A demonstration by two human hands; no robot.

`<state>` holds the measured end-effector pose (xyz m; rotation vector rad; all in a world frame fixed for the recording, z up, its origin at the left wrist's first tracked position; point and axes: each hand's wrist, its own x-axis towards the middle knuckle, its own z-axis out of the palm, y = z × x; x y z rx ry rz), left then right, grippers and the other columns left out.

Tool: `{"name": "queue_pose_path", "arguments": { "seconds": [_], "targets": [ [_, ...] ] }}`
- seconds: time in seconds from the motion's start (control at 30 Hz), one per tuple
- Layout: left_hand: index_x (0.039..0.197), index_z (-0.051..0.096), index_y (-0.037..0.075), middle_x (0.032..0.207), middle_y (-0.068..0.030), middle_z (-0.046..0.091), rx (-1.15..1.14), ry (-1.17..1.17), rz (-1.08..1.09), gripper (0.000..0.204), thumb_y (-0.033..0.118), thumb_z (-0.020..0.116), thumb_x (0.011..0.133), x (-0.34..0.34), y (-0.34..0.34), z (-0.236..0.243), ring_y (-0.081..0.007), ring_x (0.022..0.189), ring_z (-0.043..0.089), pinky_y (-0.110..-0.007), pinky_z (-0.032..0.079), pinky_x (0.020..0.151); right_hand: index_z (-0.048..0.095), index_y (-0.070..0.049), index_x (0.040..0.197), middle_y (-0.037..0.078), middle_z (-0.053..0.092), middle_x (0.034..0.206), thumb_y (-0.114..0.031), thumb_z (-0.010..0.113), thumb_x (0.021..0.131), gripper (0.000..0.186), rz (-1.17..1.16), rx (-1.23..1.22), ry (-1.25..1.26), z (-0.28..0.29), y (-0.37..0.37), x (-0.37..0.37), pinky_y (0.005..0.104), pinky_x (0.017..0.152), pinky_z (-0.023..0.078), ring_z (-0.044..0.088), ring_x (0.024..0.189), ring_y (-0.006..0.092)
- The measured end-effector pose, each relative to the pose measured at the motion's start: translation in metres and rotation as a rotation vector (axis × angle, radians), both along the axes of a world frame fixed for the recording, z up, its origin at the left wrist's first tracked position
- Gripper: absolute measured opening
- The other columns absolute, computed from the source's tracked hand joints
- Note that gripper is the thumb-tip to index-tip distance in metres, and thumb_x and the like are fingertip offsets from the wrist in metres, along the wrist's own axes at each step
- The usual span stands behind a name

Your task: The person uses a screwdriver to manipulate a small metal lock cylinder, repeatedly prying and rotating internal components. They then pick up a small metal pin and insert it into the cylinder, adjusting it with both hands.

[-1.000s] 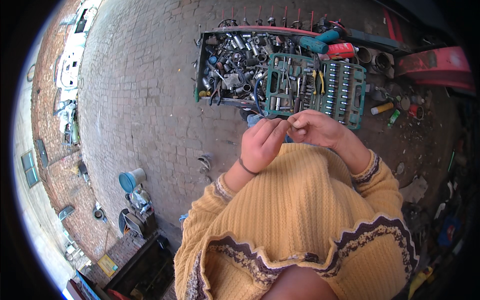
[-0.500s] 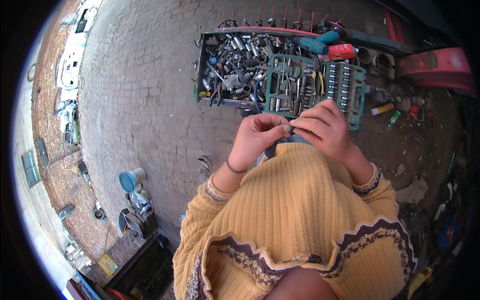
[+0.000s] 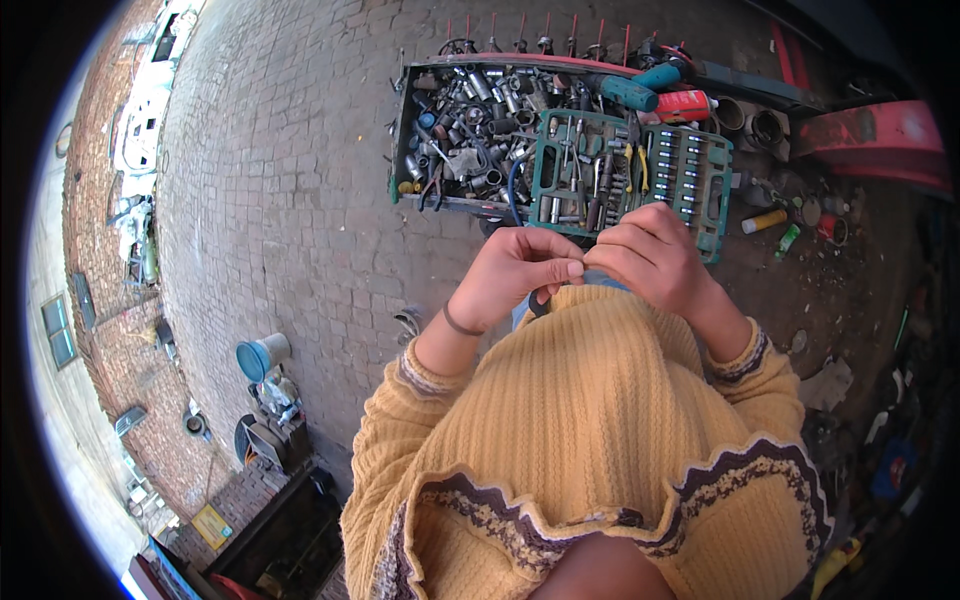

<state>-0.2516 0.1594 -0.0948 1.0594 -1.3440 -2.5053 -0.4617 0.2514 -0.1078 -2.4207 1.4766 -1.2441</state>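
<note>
My left hand and my right hand meet in front of my chest, fingertips pinched together. Whatever lies between the fingertips is too small to make out. A small dark piece shows under the left fingers; I cannot tell what it belongs to. Just beyond the hands lies an opened green socket set case with rows of sockets, and pliers with yellow handles rest on it. To its left, a metal tray is heaped with loose sockets and other metal parts.
A teal power tool and a red spray can lie behind the case. Small cans and litter, including a yellow cylinder, lie on the ground at right. A blue-lidded bucket stands at left on the brick paving.
Both hands have shifted slightly downward and stay pinched together. The left fingers have turned a little, with more of the curled fingers showing beneath the thumb.
</note>
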Motion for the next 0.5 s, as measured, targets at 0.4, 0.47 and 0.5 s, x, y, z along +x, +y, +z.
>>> {"name": "queue_pose_path", "arguments": {
  "seconds": [0.4, 0.47, 0.5],
  "targets": [
    [0.093, 0.071, 0.000, 0.077, -0.0016, 0.067, -0.624, -0.149, 0.039, 0.008, 0.002, 0.072, 0.085, -0.012, 0.009, 0.009, -0.0100, 0.059, 0.057, -0.025, 0.047, 0.052, 0.058, -0.007, 0.086, 0.004, 0.053, 0.084, -0.009, 0.070, 0.076, 0.016, -0.101, 0.135, 0.007, -0.002, -0.007, 0.005, 0.0353, 0.077, 0.045, 0.052, 0.084, 0.0240],
    [0.091, 0.070, 0.000, 0.074, -0.0034, 0.063, -1.135, -0.158, 0.022, 0.011, 0.001, 0.074, 0.081, -0.013, 0.012, 0.008, -0.0153, 0.059, 0.057, -0.028, 0.047, 0.052, 0.056, -0.006, 0.088, 0.006, 0.051, 0.083, -0.006, 0.069, 0.077, 0.017, -0.096, 0.284, -0.085, -0.002, -0.007, 0.006, 0.0366, 0.077, 0.044, 0.051, 0.085, 0.0261],
    [0.092, 0.069, 0.001, 0.075, -0.0044, 0.061, -1.246, -0.140, 0.020, 0.014, 0.001, 0.074, 0.079, -0.013, 0.013, 0.008, -0.0173, 0.060, 0.057, -0.029, 0.047, 0.052, 0.056, -0.005, 0.089, 0.007, 0.050, 0.083, -0.006, 0.067, 0.079, 0.015, -0.081, 0.345, -0.147, -0.002, -0.006, 0.007, 0.0367, 0.077, 0.044, 0.051, 0.085, 0.0265]
  ]
}}
